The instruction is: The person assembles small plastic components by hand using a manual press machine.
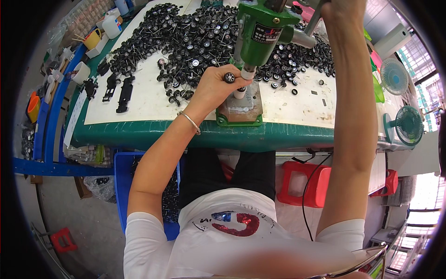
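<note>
My left hand (214,88) is closed in a pinch around a small black toy wheel with an axle (229,77). It holds the piece at the green hand press (262,42), just under the white tip of the ram (248,72). Below the fingers, a white post (239,94) rises from the press base (239,122); part of another black wheel shows on its top. Raised at the upper right, my right hand (344,11) is wrapped round the metal lever (314,21) of the press. Its fingertips are partly cut off by the picture's edge.
A large heap of black wheels and axles (186,42) covers the far table (153,104). Flat black toy chassis (124,94) lie at the left. A blue crate (121,186) stands below the table by my left arm. Red stools (304,183) and green fans (409,124) are right.
</note>
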### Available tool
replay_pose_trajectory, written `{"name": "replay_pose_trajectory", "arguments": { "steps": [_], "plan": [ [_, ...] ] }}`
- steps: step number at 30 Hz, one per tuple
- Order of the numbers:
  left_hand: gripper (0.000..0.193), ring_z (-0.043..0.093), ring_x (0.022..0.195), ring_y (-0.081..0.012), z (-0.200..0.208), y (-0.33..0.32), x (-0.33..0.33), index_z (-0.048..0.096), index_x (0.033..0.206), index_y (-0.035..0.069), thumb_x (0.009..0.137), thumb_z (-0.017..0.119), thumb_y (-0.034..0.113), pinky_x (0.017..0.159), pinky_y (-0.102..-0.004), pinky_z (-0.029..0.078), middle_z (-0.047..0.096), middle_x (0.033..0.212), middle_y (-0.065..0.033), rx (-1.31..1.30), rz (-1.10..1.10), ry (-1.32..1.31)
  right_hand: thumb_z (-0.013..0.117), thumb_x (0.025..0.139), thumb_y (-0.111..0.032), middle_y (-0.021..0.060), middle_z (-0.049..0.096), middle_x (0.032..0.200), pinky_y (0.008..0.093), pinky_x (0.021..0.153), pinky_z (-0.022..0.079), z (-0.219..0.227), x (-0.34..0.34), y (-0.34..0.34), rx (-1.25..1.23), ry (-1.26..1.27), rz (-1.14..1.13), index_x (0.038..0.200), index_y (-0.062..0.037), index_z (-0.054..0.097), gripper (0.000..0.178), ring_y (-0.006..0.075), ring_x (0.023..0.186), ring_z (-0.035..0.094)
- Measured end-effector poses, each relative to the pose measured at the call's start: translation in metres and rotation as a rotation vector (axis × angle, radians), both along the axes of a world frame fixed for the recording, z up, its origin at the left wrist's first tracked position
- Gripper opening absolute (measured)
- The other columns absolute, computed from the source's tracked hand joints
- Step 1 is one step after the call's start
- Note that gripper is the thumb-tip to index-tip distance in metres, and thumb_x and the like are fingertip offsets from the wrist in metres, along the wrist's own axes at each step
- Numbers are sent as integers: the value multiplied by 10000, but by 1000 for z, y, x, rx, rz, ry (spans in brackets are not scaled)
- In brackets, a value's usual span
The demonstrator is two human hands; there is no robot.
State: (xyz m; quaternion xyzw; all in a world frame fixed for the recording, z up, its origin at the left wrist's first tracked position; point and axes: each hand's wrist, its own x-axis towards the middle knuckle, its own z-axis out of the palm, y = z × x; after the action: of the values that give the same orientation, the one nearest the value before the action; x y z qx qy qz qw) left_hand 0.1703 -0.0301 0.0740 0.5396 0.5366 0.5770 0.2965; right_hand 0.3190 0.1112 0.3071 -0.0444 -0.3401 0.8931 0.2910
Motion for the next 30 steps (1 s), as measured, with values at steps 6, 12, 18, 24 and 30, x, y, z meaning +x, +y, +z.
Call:
{"name": "replay_pose_trajectory", "arguments": {
  "steps": [6,12,18,24,30],
  "plan": [
    [174,573,696,-73,-5,0,-1,700,839,-13,793,767,141,666,-242,474,651,790,-3,12,-5,4,632,921,-348,-113,333,566,167,357,184,-26,-10,-44,851,118,-1041,783,-141,500,282,-1,427,257],
    [169,594,720,-81,-2,0,1,709,862,-2,800,760,147,694,-246,483,662,803,-10,12,15,44,623,926,-338,-113,328,564,171,358,185,-24,-2,-36,367,242,-510,773,-154,483,277,-2,426,251],
    [168,597,750,-84,-6,1,-1,715,880,7,800,758,148,708,-244,478,658,823,-3,46,-19,32,572,958,-292,-113,326,553,181,356,179,-20,-16,-19,828,41,-870,781,-154,471,246,1,417,244],
    [173,597,759,-88,-4,-1,-2,717,897,4,797,760,138,714,-241,474,655,830,-4,16,-7,53,607,924,-346,-108,304,537,187,349,181,-34,-6,-30,1038,211,-1007,718,-170,449,314,9,409,228],
    [193,603,782,-97,-1,-3,4,726,934,17,788,766,136,732,-246,476,654,843,-12,22,27,33,587,930,-362,-90,253,518,212,356,167,-55,8,-59,1189,316,-1216,667,-190,377,378,30,402,184]
  ]
}}
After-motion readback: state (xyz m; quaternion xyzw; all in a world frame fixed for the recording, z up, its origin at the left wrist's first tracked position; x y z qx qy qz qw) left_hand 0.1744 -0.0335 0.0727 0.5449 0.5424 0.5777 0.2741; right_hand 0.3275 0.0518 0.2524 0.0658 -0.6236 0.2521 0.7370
